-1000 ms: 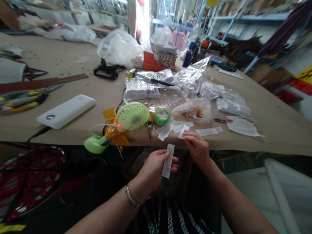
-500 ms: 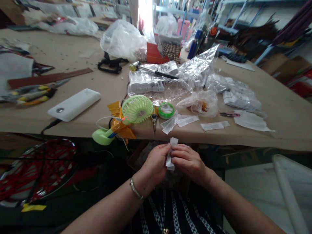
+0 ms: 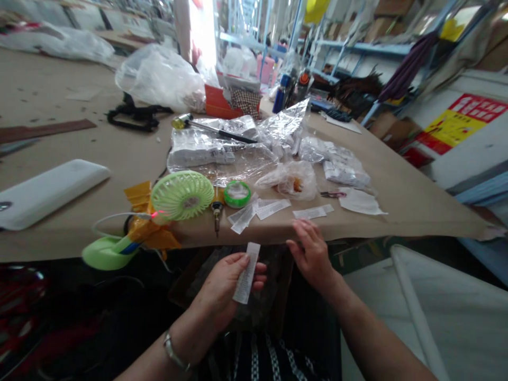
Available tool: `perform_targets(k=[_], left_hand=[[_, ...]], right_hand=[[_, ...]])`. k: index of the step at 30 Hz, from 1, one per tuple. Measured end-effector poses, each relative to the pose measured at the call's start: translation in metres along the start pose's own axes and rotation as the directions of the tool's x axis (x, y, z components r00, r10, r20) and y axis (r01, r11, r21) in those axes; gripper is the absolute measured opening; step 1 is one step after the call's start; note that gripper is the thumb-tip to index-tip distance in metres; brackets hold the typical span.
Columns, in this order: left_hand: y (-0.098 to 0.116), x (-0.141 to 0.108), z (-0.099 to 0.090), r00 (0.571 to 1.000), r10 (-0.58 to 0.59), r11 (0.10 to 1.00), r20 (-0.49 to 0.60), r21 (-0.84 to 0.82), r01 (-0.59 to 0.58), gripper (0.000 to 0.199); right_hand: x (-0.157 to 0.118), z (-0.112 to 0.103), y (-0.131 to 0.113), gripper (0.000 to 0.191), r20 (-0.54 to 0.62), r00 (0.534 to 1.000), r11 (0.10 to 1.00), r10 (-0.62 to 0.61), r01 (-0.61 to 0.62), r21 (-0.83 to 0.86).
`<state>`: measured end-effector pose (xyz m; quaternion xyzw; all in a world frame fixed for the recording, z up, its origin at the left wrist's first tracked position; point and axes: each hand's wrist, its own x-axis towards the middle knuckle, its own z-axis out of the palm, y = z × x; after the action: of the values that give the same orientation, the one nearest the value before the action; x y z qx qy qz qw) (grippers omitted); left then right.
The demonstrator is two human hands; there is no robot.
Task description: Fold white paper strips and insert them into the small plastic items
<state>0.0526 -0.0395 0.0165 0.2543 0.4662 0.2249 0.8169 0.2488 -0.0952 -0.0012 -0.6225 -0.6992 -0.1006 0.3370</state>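
Observation:
My left hand (image 3: 232, 283) holds a white printed strip (image 3: 246, 275) between thumb and fingers, below the table's front edge. To its right, my right hand (image 3: 311, 251) has its fingers apart at the edge, just below another white strip (image 3: 313, 211) lying on the table. Nothing shows in that hand. More printed strips (image 3: 273, 208) overlap near the edge, beside a green round container (image 3: 237, 194) with white content. A pointed tool with a yellow handle (image 3: 217, 209) lies left of the container, its tip toward me.
A green fan (image 3: 182, 196) with orange tape stands at the front edge, left of the tool. Farther left lies a white power bank (image 3: 51, 190). Clear plastic packages (image 3: 222, 153), a hammer (image 3: 226, 133) and a small plastic bag (image 3: 291, 180) lie behind the strips.
My right hand has let go of the strips and moved right and up to the table edge. My left hand keeps a strip, now tilted. The view has turned right.

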Motion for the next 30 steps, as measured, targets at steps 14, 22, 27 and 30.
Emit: perform_targets(k=[14,22,27,30], left_hand=[[-0.006,0.001,0.0,0.999,-0.009,0.998,-0.048,0.061,0.012,0.004],[-0.005,0.0,0.001,0.999,-0.007,1.0,-0.038,0.023,0.008,0.008],[-0.008,0.003,-0.005,0.993,0.089,0.989,0.077,-0.122,-0.079,0.011],[-0.009,0.004,-0.011,0.989,0.134,0.977,0.065,-0.176,-0.121,0.014]], right_hand=[[-0.009,-0.009,0.057,0.018,-0.103,0.99,0.99,0.092,-0.102,-0.098],[0.002,-0.003,-0.005,0.022,-0.189,0.982,0.968,0.027,0.022,0.251],[-0.006,0.024,-0.058,0.018,-0.014,0.956,0.857,-0.293,0.269,0.439],[-0.01,0.036,-0.069,0.016,0.018,0.938,0.843,-0.345,0.301,0.447]])
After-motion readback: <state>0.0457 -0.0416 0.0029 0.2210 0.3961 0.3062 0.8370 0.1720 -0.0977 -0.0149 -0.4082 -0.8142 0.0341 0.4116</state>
